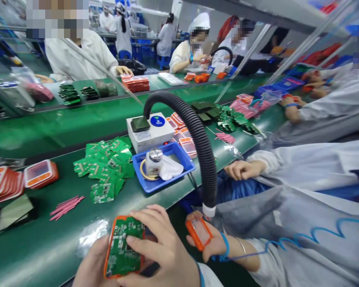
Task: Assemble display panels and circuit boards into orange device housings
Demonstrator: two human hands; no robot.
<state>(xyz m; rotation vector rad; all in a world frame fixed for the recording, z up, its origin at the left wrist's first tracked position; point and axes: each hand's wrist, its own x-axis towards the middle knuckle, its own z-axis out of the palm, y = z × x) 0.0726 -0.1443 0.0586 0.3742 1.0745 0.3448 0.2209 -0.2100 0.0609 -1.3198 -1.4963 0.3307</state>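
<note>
— What do the person's own hands hold?

— Both are on an orange case (117, 274) with a green circuit board (124, 247) seated in it, low at the near edge of the green conveyor belt (48, 243). The right hand (161, 255) lies across it from the right, fingers together and pressed on the board's face, thumb along its lower part. The left hand (92, 267) cups the case from below and the left; its fingers are hidden under the case, so I cannot tell how they are set.

— And the hand just to the right?

— That is a co-worker's hand (211, 243), palm up, with a blue wrist strap (225, 245), holding another orange frame (199, 233) right under the mouth of a black corrugated hose (197, 135).

— What lies on the belt beyond?

— A heap of loose green boards (106, 167), a blue tray (179, 153) with a small bottle (154, 159) and a white cloth (170, 169), a white box (149, 133) behind it, pink strips (66, 206), and stacked orange cases (6, 183) at the left.
</note>
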